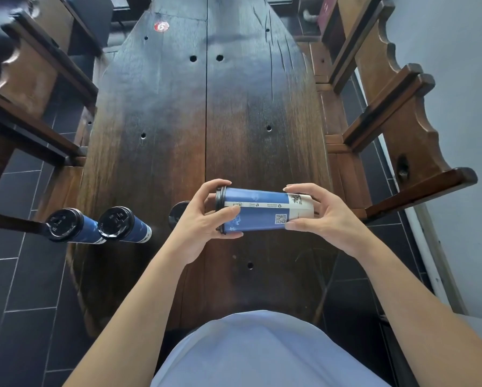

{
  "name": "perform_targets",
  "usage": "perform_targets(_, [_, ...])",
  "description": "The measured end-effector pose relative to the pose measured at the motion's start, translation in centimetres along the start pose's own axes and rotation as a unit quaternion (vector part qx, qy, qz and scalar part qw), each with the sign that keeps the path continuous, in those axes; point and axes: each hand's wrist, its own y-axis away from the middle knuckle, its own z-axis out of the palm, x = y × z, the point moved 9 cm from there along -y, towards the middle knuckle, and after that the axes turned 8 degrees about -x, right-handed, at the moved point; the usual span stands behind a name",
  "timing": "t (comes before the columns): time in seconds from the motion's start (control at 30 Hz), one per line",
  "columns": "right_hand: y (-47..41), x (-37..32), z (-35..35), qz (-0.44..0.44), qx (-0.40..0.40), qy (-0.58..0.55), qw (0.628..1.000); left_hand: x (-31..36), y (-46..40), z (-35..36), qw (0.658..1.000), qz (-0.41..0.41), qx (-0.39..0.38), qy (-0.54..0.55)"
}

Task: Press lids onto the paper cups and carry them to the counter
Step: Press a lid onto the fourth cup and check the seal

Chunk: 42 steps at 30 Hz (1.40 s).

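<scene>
I hold a blue and white paper cup [265, 212] sideways above the dark wooden table [206, 121], its black lid [220, 195] pointing left. My left hand [203, 219] grips the lidded end, thumb and fingers curled round the rim. My right hand [320, 216] grips the cup's white base end. Two more blue cups with black lids stand at the table's left edge, one [63, 225] farther left and one [119, 223] beside it. A loose black lid [178, 213] lies on the table, partly hidden behind my left hand.
Wooden chairs flank the table, one on the left [24, 88] and one on the right [387, 107]. A red round sticker [161, 26] sits at the table's far end. Dark tiled floor [24, 289] lies on the left; a pale wall [457, 79] is on the right.
</scene>
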Motion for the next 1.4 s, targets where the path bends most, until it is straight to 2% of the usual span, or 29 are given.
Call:
perform_targets(0.3, [-0.1,-0.8,-0.4,0.002,-0.021,-0.064,0.998,1.5,1.3,0.1,0.993,0.061,-0.061,-0.074])
perform_targets(0.5, [-0.5,-2.1,-0.8,-0.033,0.003,-0.067,0.997,2.4,1.5,-0.3,0.996,0.064,-0.018,-0.054])
perform_targets(0.7, [-0.4,-2.9,-0.7,-0.062,-0.007,-0.066,0.996,2.1,1.3,-0.2,0.998,0.047,-0.029,-0.037])
perform_targets(0.93, [-0.2,-2.8,-1.0,-0.048,0.0,-0.059,0.997,2.7,1.4,0.1,0.994,0.058,-0.04,-0.082])
perform_targets(1.17, [-0.6,-2.4,-0.5,-0.032,-0.016,-0.012,0.999,2.7,1.4,0.1,0.997,0.053,-0.04,-0.048])
perform_targets(1.4, [-0.8,-2.7,-0.6,-0.038,-0.022,-0.029,0.999,3.0,1.7,-0.2,0.995,0.071,-0.042,-0.061])
